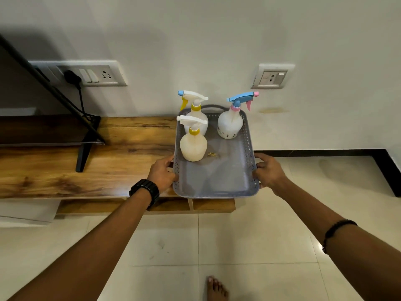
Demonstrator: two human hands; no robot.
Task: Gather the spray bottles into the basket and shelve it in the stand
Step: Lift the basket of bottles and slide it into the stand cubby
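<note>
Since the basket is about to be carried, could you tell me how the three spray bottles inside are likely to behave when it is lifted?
The spray bottles stand upright and loose, tall with heavy-looking trigger heads, so they may tip. The basket floor looks smooth; they could slide. Both hands, left and right, grip opposite sides, which should help keep it level.

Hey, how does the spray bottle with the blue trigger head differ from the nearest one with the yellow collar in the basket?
The white spray bottle with the blue head and pink collar has a pink trigger; the cream spray bottle with the white head and yellow collar is white on top. The blue-headed one's nozzle points right, the other's left. The blue-headed one stands at the far right of the grey perforated plastic basket, the other nearer, on the left. Both stand upright.
</note>
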